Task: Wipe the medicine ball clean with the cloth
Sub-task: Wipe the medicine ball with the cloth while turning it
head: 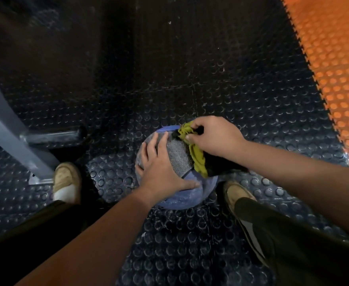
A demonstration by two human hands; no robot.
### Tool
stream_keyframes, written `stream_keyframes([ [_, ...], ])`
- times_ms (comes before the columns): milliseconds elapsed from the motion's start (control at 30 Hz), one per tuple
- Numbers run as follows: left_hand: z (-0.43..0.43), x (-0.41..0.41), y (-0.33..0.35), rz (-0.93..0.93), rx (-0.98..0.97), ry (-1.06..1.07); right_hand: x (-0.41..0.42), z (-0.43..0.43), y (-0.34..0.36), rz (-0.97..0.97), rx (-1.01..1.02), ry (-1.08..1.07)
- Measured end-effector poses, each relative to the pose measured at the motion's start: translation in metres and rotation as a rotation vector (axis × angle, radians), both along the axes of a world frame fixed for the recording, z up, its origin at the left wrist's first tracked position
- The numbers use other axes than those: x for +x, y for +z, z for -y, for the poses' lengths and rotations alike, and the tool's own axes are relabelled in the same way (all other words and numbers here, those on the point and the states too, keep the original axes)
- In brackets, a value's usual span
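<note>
Cloth (194, 149) bunched in right hand (212, 139) on medicine ball (179, 155).

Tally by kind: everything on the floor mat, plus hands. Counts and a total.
medicine ball: 1
cloth: 1
hands: 2 (left hand, right hand)
shoes: 2 (left shoe, right shoe)
metal frame: 1
Total: 7

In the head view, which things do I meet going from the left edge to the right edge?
Grey metal frame, left shoe, left hand, right hand gripping the cloth, orange mat.
</note>
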State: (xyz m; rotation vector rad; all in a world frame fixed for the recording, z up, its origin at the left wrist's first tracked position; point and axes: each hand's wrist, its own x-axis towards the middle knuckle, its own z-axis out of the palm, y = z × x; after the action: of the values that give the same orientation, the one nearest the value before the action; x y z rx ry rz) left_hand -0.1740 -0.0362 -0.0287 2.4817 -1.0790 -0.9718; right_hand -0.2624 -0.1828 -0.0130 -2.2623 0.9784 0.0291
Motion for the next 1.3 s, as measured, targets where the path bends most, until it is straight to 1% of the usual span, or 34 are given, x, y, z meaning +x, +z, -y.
stream_keyframes([
  [67, 0.0, 0.002, 0.0, -0.005, -0.009, 0.013, 0.006, 0.003, -0.001, -0.016, 0.052, 0.002],
  [133, 0.003, 0.007, 0.002, -0.051, -0.016, 0.041, -0.002, -0.005, -0.001, 0.021, 0.073, 0.001],
  [233, 0.011, 0.013, 0.005, -0.098, 0.008, 0.028, -0.024, -0.026, -0.002, 0.08, 0.02, 0.065],
  [300, 0.016, 0.015, 0.006, -0.087, 0.017, 0.001, -0.034, -0.034, -0.001, 0.067, -0.003, 0.101],
  [400, 0.02, 0.015, 0.007, -0.069, 0.031, -0.045, -0.034, -0.031, 0.002, 0.002, -0.003, 0.101],
  [500, 0.019, 0.018, 0.007, -0.064, 0.041, -0.063, -0.015, -0.019, 0.004, 0.035, 0.015, 0.032],
  [567, 0.014, 0.017, 0.006, -0.042, 0.042, -0.082, 0.008, -0.006, 0.003, 0.044, -0.007, -0.001],
  [667, 0.001, 0.006, 0.001, 0.012, 0.004, -0.125, 0.038, 0.009, 0.002, -0.046, -0.029, 0.049],
  [733, -0.005, 0.002, -0.001, 0.015, -0.029, -0.109, 0.045, 0.01, 0.001, -0.071, 0.007, 0.08],
  [800, -0.006, 0.004, -0.002, -0.004, -0.046, -0.07, 0.034, 0.003, 0.001, -0.02, 0.029, 0.067],
  [867, -0.003, 0.01, -0.001, -0.032, -0.038, -0.049, 0.013, -0.011, 0.001, 0.046, 0.005, 0.067],
  [933, 0.0, 0.017, 0.001, -0.068, -0.017, -0.033, -0.01, -0.03, 0.0, 0.097, -0.016, 0.115],
  [1000, 0.003, 0.021, 0.002, -0.074, -0.007, -0.03, -0.027, -0.044, -0.001, 0.104, -0.033, 0.182],
  [1100, 0.002, 0.021, 0.001, -0.057, 0.003, -0.057, -0.034, -0.047, -0.005, 0.076, -0.057, 0.222],
  [1233, -0.005, 0.018, 0.0, -0.03, -0.002, -0.071, -0.007, -0.035, -0.001, 0.11, -0.114, 0.154],
  [1300, -0.009, 0.012, -0.002, 0.011, 0.003, -0.097, 0.019, -0.021, 0.001, 0.059, -0.13, 0.126],
])
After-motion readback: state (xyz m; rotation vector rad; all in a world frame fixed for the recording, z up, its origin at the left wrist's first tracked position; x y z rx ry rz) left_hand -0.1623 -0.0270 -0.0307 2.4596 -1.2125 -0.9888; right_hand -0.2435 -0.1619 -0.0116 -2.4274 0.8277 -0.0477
